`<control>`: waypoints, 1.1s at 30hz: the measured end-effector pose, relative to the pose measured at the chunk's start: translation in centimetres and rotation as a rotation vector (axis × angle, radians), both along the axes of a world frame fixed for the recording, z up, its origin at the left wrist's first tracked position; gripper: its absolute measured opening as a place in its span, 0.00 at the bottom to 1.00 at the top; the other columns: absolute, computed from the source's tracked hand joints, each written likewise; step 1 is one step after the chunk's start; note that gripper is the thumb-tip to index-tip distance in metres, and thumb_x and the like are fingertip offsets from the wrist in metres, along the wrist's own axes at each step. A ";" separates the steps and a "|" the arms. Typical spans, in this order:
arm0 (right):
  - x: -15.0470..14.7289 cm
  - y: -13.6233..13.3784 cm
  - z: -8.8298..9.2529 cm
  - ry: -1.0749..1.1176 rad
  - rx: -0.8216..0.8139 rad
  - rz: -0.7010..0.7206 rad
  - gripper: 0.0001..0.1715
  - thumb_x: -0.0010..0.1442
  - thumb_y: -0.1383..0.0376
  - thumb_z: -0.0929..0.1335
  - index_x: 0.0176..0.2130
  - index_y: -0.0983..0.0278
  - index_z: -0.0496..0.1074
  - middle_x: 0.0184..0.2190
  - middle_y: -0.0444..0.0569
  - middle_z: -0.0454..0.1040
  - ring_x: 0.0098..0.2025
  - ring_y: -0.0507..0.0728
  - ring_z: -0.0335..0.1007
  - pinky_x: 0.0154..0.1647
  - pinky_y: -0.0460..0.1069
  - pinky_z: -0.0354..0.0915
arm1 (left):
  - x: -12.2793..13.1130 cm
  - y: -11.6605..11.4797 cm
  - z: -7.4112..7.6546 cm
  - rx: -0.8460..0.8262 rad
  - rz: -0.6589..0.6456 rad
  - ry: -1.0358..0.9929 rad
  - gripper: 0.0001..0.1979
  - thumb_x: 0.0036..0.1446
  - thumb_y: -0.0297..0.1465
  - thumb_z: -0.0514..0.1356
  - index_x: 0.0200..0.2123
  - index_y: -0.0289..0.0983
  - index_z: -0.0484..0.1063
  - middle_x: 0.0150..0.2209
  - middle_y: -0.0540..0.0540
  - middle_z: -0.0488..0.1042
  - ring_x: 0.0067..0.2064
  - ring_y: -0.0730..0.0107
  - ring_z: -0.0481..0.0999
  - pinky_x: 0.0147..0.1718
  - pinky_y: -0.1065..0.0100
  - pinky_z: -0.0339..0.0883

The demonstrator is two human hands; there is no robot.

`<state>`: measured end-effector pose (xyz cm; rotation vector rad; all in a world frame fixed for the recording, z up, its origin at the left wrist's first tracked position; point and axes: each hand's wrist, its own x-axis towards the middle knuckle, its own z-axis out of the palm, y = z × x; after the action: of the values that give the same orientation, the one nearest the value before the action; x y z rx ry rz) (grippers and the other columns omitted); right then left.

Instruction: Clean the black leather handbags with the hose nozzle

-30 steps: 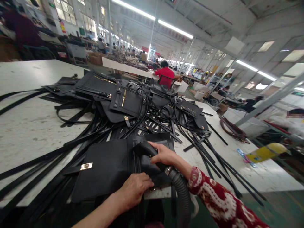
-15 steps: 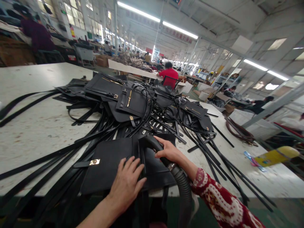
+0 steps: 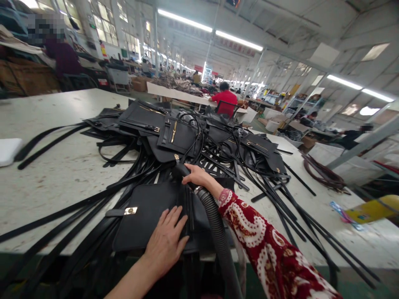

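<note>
A flat black leather bag (image 3: 146, 211) with a gold clasp (image 3: 130, 210) lies at the near edge of the white table (image 3: 56, 174). My left hand (image 3: 165, 243) rests flat on the bag, fingers spread. My right hand (image 3: 198, 176), in a red patterned sleeve, grips the black nozzle (image 3: 181, 170) of a ribbed grey vacuum hose (image 3: 218, 236) over the bag's far edge. The hose runs down past the table's front.
A heap of black bags and bag panels (image 3: 174, 133) with gold fittings and several long black straps (image 3: 274, 199) covers the middle of the table. A white object (image 3: 8, 150) lies at the left. A person in red (image 3: 226, 101) sits beyond; other workers stand farther off.
My left hand has gone from gripping the bag's near edge to lying flat on it. My right hand has pushed the hose nozzle farther away, toward the heap.
</note>
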<state>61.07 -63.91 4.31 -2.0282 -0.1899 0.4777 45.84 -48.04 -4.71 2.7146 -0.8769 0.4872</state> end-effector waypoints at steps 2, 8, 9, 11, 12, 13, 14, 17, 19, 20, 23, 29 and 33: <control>-1.1 -1.0 0.4 -0.024 0.020 -0.036 0.37 0.40 0.72 0.69 0.51 0.58 0.64 0.24 0.37 0.68 0.20 0.49 0.63 0.22 0.43 0.63 | -0.2 0.8 -0.2 -0.037 0.092 -0.016 0.22 0.52 0.35 0.56 0.50 0.35 0.65 0.53 0.37 0.65 0.56 0.52 0.61 0.55 0.47 0.50; -7.7 -5.7 0.8 0.034 0.037 -0.010 0.48 0.38 0.72 0.70 0.57 0.57 0.56 0.23 0.37 0.68 0.18 0.50 0.63 0.18 0.44 0.62 | -0.4 1.7 -0.4 -0.027 0.192 -0.002 0.22 0.49 0.34 0.58 0.49 0.37 0.67 0.51 0.38 0.66 0.57 0.49 0.58 0.54 0.46 0.49; -8.6 -6.2 0.5 0.048 0.035 -0.005 0.48 0.37 0.72 0.71 0.57 0.57 0.57 0.22 0.38 0.69 0.18 0.50 0.63 0.18 0.44 0.62 | -0.4 1.5 -0.2 -0.007 0.183 0.009 0.22 0.49 0.34 0.58 0.49 0.37 0.67 0.52 0.38 0.66 0.57 0.49 0.58 0.54 0.45 0.49; -9.6 -6.6 -0.7 0.050 0.031 -0.025 0.48 0.36 0.73 0.71 0.57 0.58 0.58 0.23 0.38 0.69 0.18 0.50 0.63 0.19 0.44 0.62 | -0.3 1.1 0.3 0.025 0.172 0.027 0.21 0.49 0.33 0.57 0.48 0.37 0.68 0.51 0.39 0.67 0.56 0.49 0.59 0.54 0.44 0.47; -9.9 -6.6 -1.4 0.034 0.030 -0.054 0.48 0.36 0.73 0.71 0.57 0.58 0.58 0.23 0.38 0.69 0.19 0.50 0.63 0.20 0.44 0.62 | -0.3 0.8 0.5 0.034 0.171 0.032 0.20 0.49 0.33 0.57 0.47 0.37 0.68 0.51 0.38 0.67 0.56 0.49 0.60 0.54 0.44 0.46; -10.0 -6.3 -2.2 0.007 0.029 -0.093 0.49 0.37 0.73 0.70 0.58 0.58 0.56 0.24 0.38 0.69 0.19 0.50 0.63 0.22 0.45 0.63 | -0.3 0.5 0.8 0.039 0.172 0.037 0.20 0.49 0.33 0.56 0.47 0.36 0.68 0.50 0.38 0.68 0.55 0.49 0.61 0.54 0.44 0.46; -10.1 -5.9 -3.0 -0.026 0.029 -0.137 0.49 0.38 0.73 0.70 0.58 0.57 0.55 0.25 0.38 0.69 0.20 0.50 0.63 0.23 0.45 0.63 | -0.3 0.2 1.1 0.037 0.174 0.042 0.20 0.50 0.32 0.56 0.47 0.34 0.68 0.50 0.37 0.68 0.54 0.50 0.61 0.54 0.44 0.46; -10.3 -4.5 -5.1 -0.123 0.041 -0.252 0.51 0.40 0.72 0.68 0.60 0.56 0.49 0.27 0.38 0.68 0.23 0.50 0.62 0.27 0.45 0.63 | -0.4 -1.3 1.6 -0.011 0.161 0.091 0.22 0.51 0.29 0.54 0.50 0.30 0.65 0.47 0.35 0.70 0.51 0.54 0.66 0.53 0.48 0.52; -10.7 -3.9 -5.8 -0.162 0.054 -0.294 0.51 0.41 0.71 0.67 0.61 0.57 0.47 0.28 0.39 0.68 0.24 0.51 0.62 0.28 0.46 0.63 | -0.6 -2.7 1.6 -0.058 0.151 0.143 0.25 0.51 0.26 0.52 0.54 0.27 0.59 0.45 0.36 0.71 0.47 0.58 0.69 0.50 0.52 0.58; -10.9 -3.8 -6.0 -0.173 0.061 -0.304 0.51 0.41 0.71 0.67 0.61 0.58 0.46 0.28 0.39 0.68 0.24 0.51 0.62 0.29 0.46 0.64 | -0.8 -3.5 1.5 -0.064 0.154 0.149 0.26 0.51 0.24 0.50 0.55 0.26 0.57 0.45 0.35 0.71 0.47 0.59 0.69 0.49 0.53 0.60; -11.5 -4.2 -6.0 -0.181 0.071 -0.313 0.50 0.41 0.70 0.67 0.61 0.61 0.47 0.31 0.41 0.70 0.26 0.51 0.63 0.30 0.46 0.64 | -1.2 -5.9 0.3 0.050 0.175 0.074 0.27 0.48 0.16 0.46 0.55 0.25 0.59 0.52 0.30 0.66 0.53 0.56 0.66 0.50 0.54 0.59; -13.4 -6.3 -4.0 -0.198 0.042 -0.321 0.51 0.42 0.70 0.67 0.62 0.62 0.46 0.31 0.42 0.71 0.22 0.51 0.62 0.25 0.45 0.63 | -1.0 -8.2 -1.9 0.378 0.069 0.015 0.24 0.48 0.16 0.45 0.49 0.24 0.67 0.52 0.25 0.64 0.55 0.48 0.63 0.50 0.50 0.59; -15.4 -7.3 -1.2 -0.235 -0.039 -0.170 0.49 0.41 0.72 0.67 0.60 0.56 0.50 0.34 0.41 0.72 0.24 0.51 0.63 0.27 0.45 0.62 | -0.8 -8.3 -2.4 0.406 0.050 -0.024 0.23 0.49 0.18 0.47 0.49 0.26 0.68 0.51 0.27 0.66 0.53 0.48 0.65 0.49 0.51 0.60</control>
<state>45.64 -71.21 3.13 -2.1153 -0.1495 0.1371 45.02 -56.36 -7.14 3.1076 -1.0110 0.3858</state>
